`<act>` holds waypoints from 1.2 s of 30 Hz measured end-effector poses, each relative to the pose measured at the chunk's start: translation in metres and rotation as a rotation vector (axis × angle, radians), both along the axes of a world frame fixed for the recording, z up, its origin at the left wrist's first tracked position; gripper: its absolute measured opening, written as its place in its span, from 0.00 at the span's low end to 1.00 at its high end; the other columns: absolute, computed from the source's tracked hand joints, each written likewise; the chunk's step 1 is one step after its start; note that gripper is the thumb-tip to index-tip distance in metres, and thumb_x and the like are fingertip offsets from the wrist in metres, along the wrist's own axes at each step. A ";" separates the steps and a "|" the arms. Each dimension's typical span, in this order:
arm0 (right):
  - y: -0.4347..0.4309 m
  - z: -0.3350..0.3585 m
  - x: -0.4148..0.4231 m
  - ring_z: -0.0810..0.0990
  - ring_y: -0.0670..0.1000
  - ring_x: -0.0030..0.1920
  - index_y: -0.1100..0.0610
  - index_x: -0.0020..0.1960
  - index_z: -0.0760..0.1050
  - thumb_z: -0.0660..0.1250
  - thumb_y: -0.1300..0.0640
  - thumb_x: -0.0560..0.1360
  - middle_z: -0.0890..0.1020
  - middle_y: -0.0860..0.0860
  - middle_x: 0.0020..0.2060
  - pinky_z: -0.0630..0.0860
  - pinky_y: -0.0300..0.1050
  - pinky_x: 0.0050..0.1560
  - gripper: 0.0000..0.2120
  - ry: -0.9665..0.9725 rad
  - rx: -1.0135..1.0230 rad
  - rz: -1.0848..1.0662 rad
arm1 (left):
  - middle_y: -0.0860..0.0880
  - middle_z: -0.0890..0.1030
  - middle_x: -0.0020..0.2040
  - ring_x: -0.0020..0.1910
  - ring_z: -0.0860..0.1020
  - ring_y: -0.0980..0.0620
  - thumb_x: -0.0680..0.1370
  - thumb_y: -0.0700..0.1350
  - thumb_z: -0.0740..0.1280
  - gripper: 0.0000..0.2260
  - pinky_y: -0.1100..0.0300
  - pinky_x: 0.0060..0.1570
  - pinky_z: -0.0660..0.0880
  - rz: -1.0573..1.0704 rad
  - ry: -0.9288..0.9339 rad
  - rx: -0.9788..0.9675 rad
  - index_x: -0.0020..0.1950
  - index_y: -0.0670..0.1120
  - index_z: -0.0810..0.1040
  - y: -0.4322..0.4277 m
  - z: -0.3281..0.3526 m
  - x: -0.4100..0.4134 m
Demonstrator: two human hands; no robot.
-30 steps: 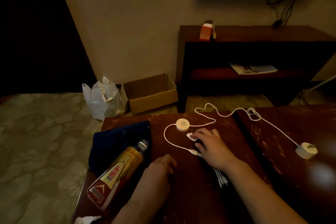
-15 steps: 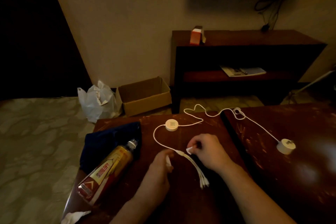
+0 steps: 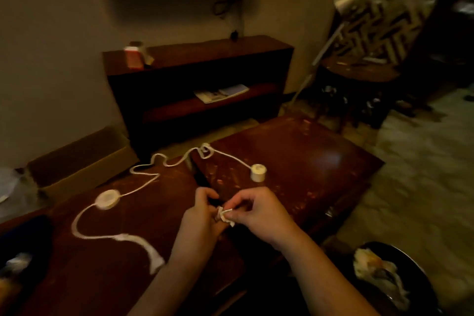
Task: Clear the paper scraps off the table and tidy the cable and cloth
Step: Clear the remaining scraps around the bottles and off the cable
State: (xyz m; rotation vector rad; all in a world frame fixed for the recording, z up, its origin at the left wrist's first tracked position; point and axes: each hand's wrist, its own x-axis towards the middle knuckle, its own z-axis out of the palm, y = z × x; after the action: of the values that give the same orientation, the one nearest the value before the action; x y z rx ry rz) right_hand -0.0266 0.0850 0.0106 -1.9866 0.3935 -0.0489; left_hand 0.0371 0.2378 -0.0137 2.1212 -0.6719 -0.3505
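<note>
**Inspector:** Step in hand?

**Assessor:** Scrap collection. A crumpled paper scrap [image 3: 225,217] is pinched between the left hand [image 3: 198,218] and the right hand [image 3: 259,210], just above the wooden table [image 3: 320,161]. Disposal is judged next, likely into the dark bin [image 3: 420,272] at lower right.

**Inspector:** Surface, room?

**Assessor:** The white cable [image 3: 123,237] is sprawled uncoiled across the scuffed top. A shelf unit [image 3: 200,59] is noted at the wall.

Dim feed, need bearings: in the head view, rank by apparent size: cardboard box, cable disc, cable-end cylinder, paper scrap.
1. cardboard box
2. cable disc
3. cable-end cylinder and paper scrap look alike; scrap partly hidden.
</note>
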 end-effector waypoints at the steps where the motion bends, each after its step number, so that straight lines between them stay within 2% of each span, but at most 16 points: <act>1: -0.006 -0.001 -0.001 0.84 0.44 0.44 0.48 0.45 0.85 0.77 0.55 0.72 0.86 0.45 0.41 0.83 0.48 0.51 0.03 0.012 -0.010 0.011 | 0.53 0.82 0.42 0.40 0.82 0.62 0.75 0.43 0.75 0.22 0.62 0.41 0.80 0.014 -0.007 -0.015 0.61 0.53 0.66 -0.003 0.001 0.000; 3: -0.030 -0.003 -0.019 0.85 0.44 0.41 0.49 0.44 0.85 0.78 0.55 0.72 0.86 0.45 0.39 0.83 0.47 0.48 0.03 0.059 -0.031 -0.074 | 0.53 0.82 0.43 0.41 0.81 0.64 0.73 0.43 0.77 0.23 0.65 0.42 0.80 -0.061 0.001 -0.033 0.61 0.54 0.68 -0.034 0.004 -0.007; 5: -0.087 -0.015 -0.064 0.84 0.44 0.39 0.50 0.42 0.86 0.79 0.54 0.70 0.86 0.46 0.37 0.82 0.47 0.45 0.03 0.082 -0.043 -0.281 | 0.54 0.83 0.44 0.40 0.82 0.63 0.72 0.44 0.78 0.22 0.65 0.42 0.80 -0.192 -0.010 -0.016 0.59 0.55 0.72 -0.101 -0.005 -0.034; 9: -0.172 -0.051 -0.143 0.83 0.47 0.37 0.53 0.39 0.84 0.79 0.58 0.70 0.85 0.49 0.34 0.78 0.42 0.38 0.04 0.191 0.002 -0.714 | 0.55 0.85 0.41 0.37 0.83 0.64 0.72 0.43 0.78 0.12 0.65 0.43 0.81 -0.441 0.066 0.002 0.54 0.53 0.82 -0.212 -0.025 -0.098; 11: -0.197 -0.069 -0.167 0.83 0.48 0.38 0.52 0.37 0.82 0.77 0.59 0.72 0.84 0.49 0.35 0.73 0.38 0.35 0.06 0.205 0.018 -0.914 | 0.53 0.86 0.40 0.38 0.84 0.63 0.74 0.41 0.76 0.09 0.65 0.43 0.81 -0.489 0.126 -0.022 0.52 0.50 0.84 -0.255 -0.039 -0.125; 14: -0.223 -0.090 -0.191 0.80 0.48 0.37 0.53 0.40 0.81 0.74 0.59 0.74 0.84 0.51 0.40 0.70 0.37 0.31 0.05 0.207 0.097 -1.148 | 0.54 0.87 0.43 0.41 0.84 0.63 0.73 0.40 0.76 0.10 0.68 0.43 0.79 -0.513 0.210 -0.029 0.51 0.51 0.85 -0.301 -0.064 -0.152; 17: -0.242 -0.107 -0.207 0.79 0.51 0.38 0.52 0.40 0.81 0.72 0.60 0.75 0.84 0.53 0.44 0.72 0.39 0.38 0.06 0.266 0.133 -1.277 | 0.59 0.86 0.49 0.49 0.83 0.65 0.74 0.45 0.72 0.11 0.63 0.53 0.80 -0.580 0.220 0.041 0.55 0.58 0.84 -0.331 -0.094 -0.169; 19: -0.248 -0.117 -0.207 0.80 0.54 0.43 0.52 0.43 0.81 0.70 0.62 0.76 0.83 0.55 0.47 0.75 0.43 0.43 0.06 0.295 0.157 -1.308 | 0.58 0.83 0.59 0.58 0.81 0.60 0.76 0.47 0.69 0.17 0.55 0.60 0.78 -0.615 0.233 0.132 0.63 0.60 0.80 -0.339 -0.113 -0.171; 22: -0.251 -0.120 -0.199 0.81 0.57 0.53 0.50 0.53 0.81 0.69 0.62 0.76 0.83 0.54 0.50 0.78 0.47 0.50 0.10 0.354 0.125 -1.270 | 0.55 0.80 0.66 0.65 0.78 0.53 0.78 0.46 0.66 0.22 0.52 0.66 0.76 -0.636 0.250 0.215 0.72 0.58 0.74 -0.338 -0.132 -0.160; 24: -0.249 -0.118 -0.194 0.82 0.53 0.49 0.47 0.51 0.81 0.68 0.63 0.75 0.83 0.50 0.48 0.79 0.45 0.48 0.12 0.326 0.094 -1.218 | 0.58 0.82 0.60 0.61 0.80 0.56 0.79 0.44 0.65 0.21 0.53 0.64 0.77 -0.632 0.243 0.185 0.71 0.57 0.75 -0.325 -0.131 -0.151; 26: -0.242 -0.114 -0.182 0.83 0.51 0.47 0.47 0.45 0.80 0.66 0.65 0.75 0.83 0.46 0.43 0.80 0.46 0.51 0.13 0.232 0.090 -1.122 | 0.61 0.83 0.52 0.55 0.83 0.57 0.80 0.39 0.65 0.20 0.52 0.62 0.78 -0.562 0.277 0.167 0.71 0.52 0.76 -0.300 -0.124 -0.138; 28: -0.228 -0.104 -0.161 0.84 0.50 0.47 0.48 0.42 0.81 0.68 0.67 0.74 0.84 0.46 0.41 0.81 0.47 0.53 0.13 0.119 0.123 -0.949 | 0.58 0.84 0.49 0.49 0.84 0.59 0.81 0.40 0.66 0.20 0.53 0.58 0.81 -0.494 0.260 0.169 0.73 0.52 0.74 -0.265 -0.116 -0.124; 31: -0.185 -0.081 -0.109 0.84 0.44 0.47 0.47 0.44 0.84 0.76 0.62 0.71 0.85 0.43 0.42 0.81 0.41 0.51 0.09 0.029 0.034 -0.589 | 0.55 0.84 0.55 0.47 0.83 0.63 0.80 0.46 0.69 0.21 0.59 0.55 0.81 -0.400 0.167 0.187 0.73 0.54 0.73 -0.192 -0.095 -0.092; 33: -0.149 -0.063 -0.076 0.82 0.40 0.48 0.47 0.48 0.85 0.78 0.59 0.71 0.85 0.41 0.45 0.79 0.36 0.52 0.09 -0.015 -0.021 -0.417 | 0.56 0.82 0.59 0.47 0.82 0.64 0.79 0.44 0.70 0.20 0.66 0.54 0.79 -0.279 0.046 0.142 0.71 0.52 0.76 -0.145 -0.072 -0.074; 36: -0.075 -0.039 -0.026 0.81 0.39 0.46 0.48 0.53 0.85 0.78 0.58 0.72 0.84 0.41 0.46 0.77 0.34 0.50 0.11 -0.062 -0.091 -0.204 | 0.60 0.80 0.54 0.44 0.80 0.65 0.76 0.42 0.73 0.21 0.72 0.49 0.76 -0.051 -0.122 0.100 0.68 0.56 0.77 -0.063 -0.035 -0.047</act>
State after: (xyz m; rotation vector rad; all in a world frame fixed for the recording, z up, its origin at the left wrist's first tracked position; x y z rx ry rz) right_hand -0.0531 0.0105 -0.0284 -2.0223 0.5611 -0.2605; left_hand -0.0104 0.1751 -0.0490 2.2374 -0.7952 -0.2899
